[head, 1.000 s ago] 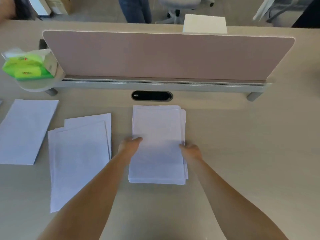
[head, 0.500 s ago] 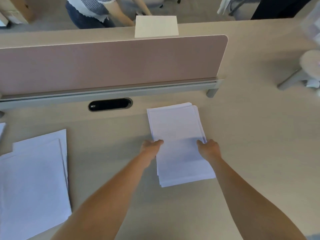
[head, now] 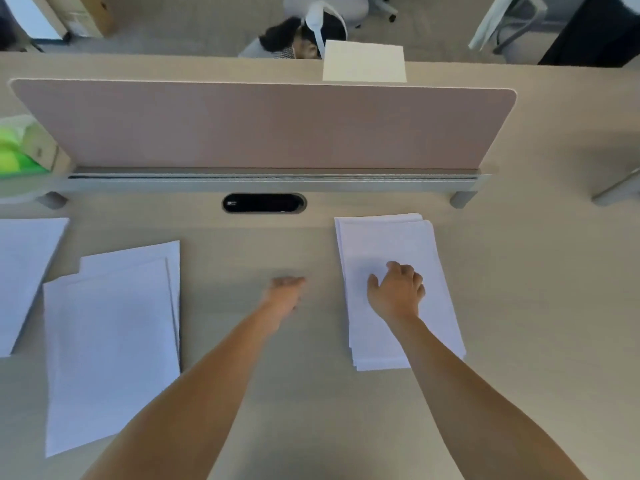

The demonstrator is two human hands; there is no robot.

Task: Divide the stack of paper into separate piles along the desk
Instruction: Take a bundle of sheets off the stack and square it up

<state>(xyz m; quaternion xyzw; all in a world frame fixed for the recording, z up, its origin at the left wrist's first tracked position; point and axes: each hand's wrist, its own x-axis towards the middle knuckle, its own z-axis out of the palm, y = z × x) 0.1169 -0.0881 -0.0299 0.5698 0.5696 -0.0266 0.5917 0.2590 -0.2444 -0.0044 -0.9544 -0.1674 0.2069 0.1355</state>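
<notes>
Fingers (head: 403, 271) of the right hand (head: 396, 294) are curled loosely and press down on top of the stack of paper (head: 391, 244), pinching no sheet that I can see; the left hand (head: 284, 289) hovers or rests over bare desk (head: 519, 306) just left of the stack, fingers slack and holding nothing. The stack lies right of centre, below the divider panel (head: 259, 126), its sheets slightly fanned. Two piles are already laid out: one (head: 110, 341) left of the arms, another (head: 24, 271) at the far left edge. The step looks like setting up to peel off another portion; the next move likely calls for thumbing up a few top sheets and carrying them to the open gap between stack and piles. A cable slot (head: 264, 203) sits in the desk, a green tissue pack (head: 14, 150) far left, and beyond the panel a sheet (head: 363, 60), another person and office chairs
</notes>
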